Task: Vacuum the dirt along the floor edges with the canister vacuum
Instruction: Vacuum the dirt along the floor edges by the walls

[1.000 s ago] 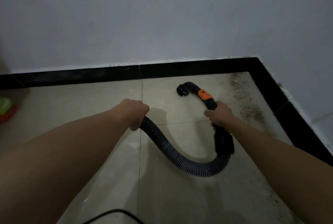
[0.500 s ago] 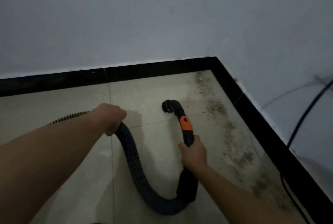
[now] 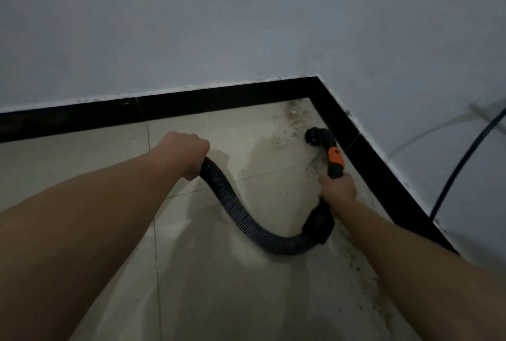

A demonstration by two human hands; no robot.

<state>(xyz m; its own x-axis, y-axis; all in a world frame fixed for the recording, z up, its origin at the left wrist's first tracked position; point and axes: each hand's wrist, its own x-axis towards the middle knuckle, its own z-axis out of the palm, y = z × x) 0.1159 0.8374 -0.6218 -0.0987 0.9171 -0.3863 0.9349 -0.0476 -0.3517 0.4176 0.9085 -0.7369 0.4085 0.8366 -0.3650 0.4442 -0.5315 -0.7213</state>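
Hose (image 3: 235,209) first, at left: left hand (image 3: 182,153) is fisted round its upper end, fingers wrapped on the ribbed tube, which looks lifted off the tile floor (image 3: 82,154). From there the hose sags down & right in a U, then rises through a black cuff into the handle (image 3: 335,158) w/ orange collar. Just below the orange part the right hand (image 3: 338,188) grips the handle, fingers curled round it. Nozzle (image 3: 317,135) lies straight ahead of that hand, up-frame toward the corner, so the handle's long axis runs approx parallel to the right-side skirting (image 3: 379,173) and just beside it. The nozzle's mouth is bent over, facing left & down at the tiles. Dirt (image 3: 294,121) is scattered just left of and beyond the nozzle, into the corner, w/ more specks along the skirting nearer the person. Of the two, the right hand is nearer the dirt; next move prob needs a push fwd along that axis. Far right, a dark cable (image 3: 460,165) runs down the wall.
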